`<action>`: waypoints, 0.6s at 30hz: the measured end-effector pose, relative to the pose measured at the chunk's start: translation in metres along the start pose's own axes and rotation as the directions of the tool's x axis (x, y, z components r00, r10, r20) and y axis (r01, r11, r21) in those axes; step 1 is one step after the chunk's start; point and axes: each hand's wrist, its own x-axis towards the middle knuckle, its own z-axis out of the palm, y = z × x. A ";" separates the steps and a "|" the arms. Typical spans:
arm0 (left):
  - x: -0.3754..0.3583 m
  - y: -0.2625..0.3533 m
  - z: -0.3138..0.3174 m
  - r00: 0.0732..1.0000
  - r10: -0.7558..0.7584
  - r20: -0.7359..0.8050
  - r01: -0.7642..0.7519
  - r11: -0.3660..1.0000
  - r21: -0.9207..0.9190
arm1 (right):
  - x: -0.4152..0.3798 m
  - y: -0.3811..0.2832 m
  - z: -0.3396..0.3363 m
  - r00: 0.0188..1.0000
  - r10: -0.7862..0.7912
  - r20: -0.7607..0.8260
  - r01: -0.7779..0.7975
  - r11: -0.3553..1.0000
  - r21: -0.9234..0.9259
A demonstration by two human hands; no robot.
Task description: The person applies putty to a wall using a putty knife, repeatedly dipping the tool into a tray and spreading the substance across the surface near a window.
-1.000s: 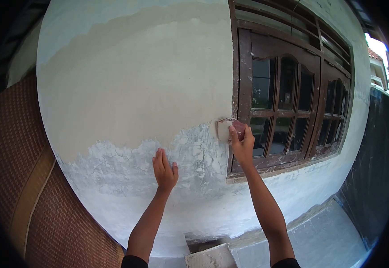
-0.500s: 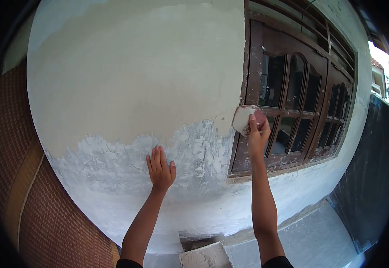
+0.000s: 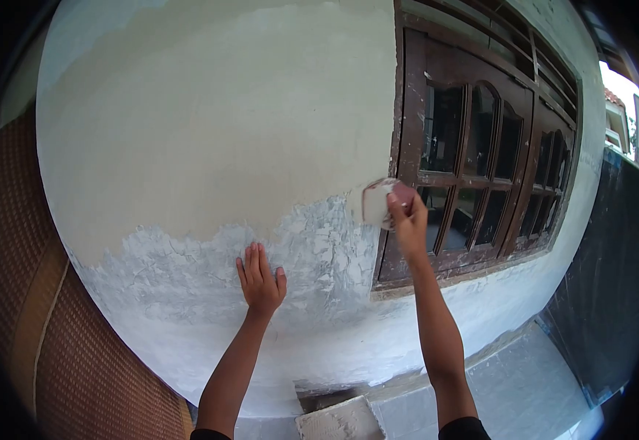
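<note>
Just right of centre, toward 2 o'clock, a flat off-white and dark-red pad (image 3: 378,204) is being gripped by the right hand (image 3: 409,218), its fingers being closed on the near edge, beside the window (image 3: 481,147). The far side of the grip is being hidden by the pad, and its contact with the wall (image 3: 224,125) cannot be told. Toward 7 o'clock of the pad, the left hand (image 3: 262,282) is being held open against rough, pale patching, its fingers being stretched upward and the thumb being held apart; the palm is being kept from view. At 6 o'clock a plaster-smeared tray (image 3: 340,423) is being cut off by the lower edge, and the dark sleeves are being cropped there too. The room behind the panes is being lost in darkness. The smooth beige upper wall is being bordered by woven matting (image 3: 92,345) toward 8 o'clock and a dark sheet (image 3: 605,271) at 3 o'clock. Grey tiling (image 3: 517,374) is being shown toward 5 o'clock.
</note>
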 end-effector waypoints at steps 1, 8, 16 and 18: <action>0.000 0.000 -0.001 1.000 -0.010 0.021 0.011 1.000 -0.004 | 0.005 -0.001 -0.008 0.996 0.082 -0.030 -0.077 0.985 0.155; 0.001 0.000 0.001 0.999 -0.014 0.030 0.014 1.000 0.005 | 0.000 0.004 0.004 0.998 0.026 0.056 -0.033 0.991 0.131; 0.001 -0.001 0.002 1.000 -0.010 0.018 0.010 1.000 -0.007 | 0.009 0.000 -0.010 0.991 0.122 0.062 -0.136 0.916 0.378; -0.001 0.000 0.001 1.000 -0.002 0.018 0.003 1.000 -0.008 | 0.009 0.009 -0.007 0.994 0.056 0.090 -0.078 0.962 0.262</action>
